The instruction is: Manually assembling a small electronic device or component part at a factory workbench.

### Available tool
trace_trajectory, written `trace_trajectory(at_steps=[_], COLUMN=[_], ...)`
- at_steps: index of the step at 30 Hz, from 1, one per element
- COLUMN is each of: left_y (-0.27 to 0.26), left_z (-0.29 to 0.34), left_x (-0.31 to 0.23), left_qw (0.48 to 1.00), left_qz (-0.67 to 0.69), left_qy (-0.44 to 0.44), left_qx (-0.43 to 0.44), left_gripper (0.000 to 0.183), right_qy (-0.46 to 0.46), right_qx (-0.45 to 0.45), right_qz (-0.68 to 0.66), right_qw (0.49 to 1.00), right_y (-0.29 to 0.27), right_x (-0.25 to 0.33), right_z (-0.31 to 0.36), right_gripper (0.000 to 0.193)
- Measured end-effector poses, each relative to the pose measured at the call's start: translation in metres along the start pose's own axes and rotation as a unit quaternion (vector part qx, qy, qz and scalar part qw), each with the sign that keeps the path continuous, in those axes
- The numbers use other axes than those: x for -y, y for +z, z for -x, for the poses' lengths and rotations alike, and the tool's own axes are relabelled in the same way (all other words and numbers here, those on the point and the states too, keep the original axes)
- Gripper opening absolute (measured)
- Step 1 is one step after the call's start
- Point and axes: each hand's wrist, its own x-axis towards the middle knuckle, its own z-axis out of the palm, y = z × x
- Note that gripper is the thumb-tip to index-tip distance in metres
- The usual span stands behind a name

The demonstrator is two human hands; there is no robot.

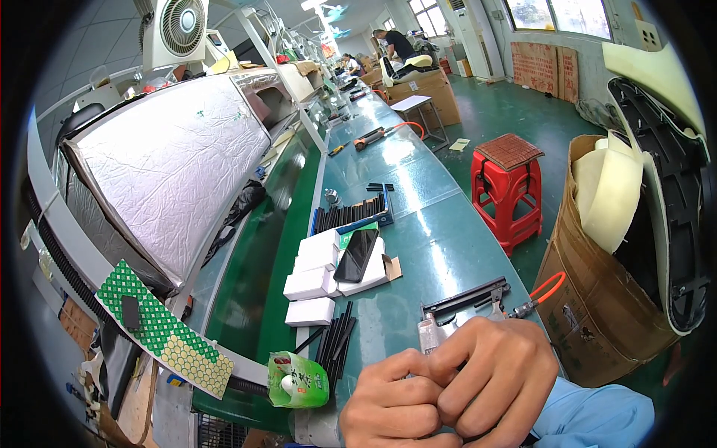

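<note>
My left hand [393,403] and my right hand [499,373] press together at the bottom, low over the bench's near end. Both are closed with fingers curled, knuckles up and thumbs meeting. Whatever they hold, if anything, is hidden inside the fingers. Just behind them lies a pneumatic staple gun [464,299], its lower part covered by my hands. An orange air hose [551,285] joins it at a metal fitting. Left of my hands lie loose black strips [337,340] and a green plastic packet [299,379].
Small white boxes [311,284] are piled mid-bench with a black phone [357,255] on them. Beyond stands a blue tray [385,213] of black strips. A red stool [508,190] and a cardboard box [590,299] of foam-padded parts stand right. A person works farther back.
</note>
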Motion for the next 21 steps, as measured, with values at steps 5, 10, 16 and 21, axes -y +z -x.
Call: trace_trajectory(at_steps=[5,10,16,21], left_y=[-0.0002,0.0003,-0.0006,-0.0045], left_z=[0.0004,-0.0007,-0.0016,-0.0023], left_x=[-0.0010,-0.0012,-0.0021,-0.0025], left_qw=[1.000,1.000,1.000,1.000], left_qz=[-0.012,-0.002,-0.003,0.002], left_qy=[0.002,0.000,-0.001,0.000], left_qx=[-0.011,-0.003,-0.003,0.018], left_gripper=[0.009,0.009,0.010,0.009], right_qy=[-0.003,0.001,0.003,0.003], right_qx=[-0.002,-0.011,-0.017,-0.026], right_qz=[-0.001,0.004,0.002,0.003], right_qw=[1.000,1.000,1.000,1.000], right_y=[0.0011,0.0029,0.0047,0.0060], right_x=[-0.0037,-0.0001,-0.0011,-0.0008], right_z=[-0.0005,-0.0003,-0.0009,-0.0009], right_gripper=[0.030,0.030,0.031,0.031])
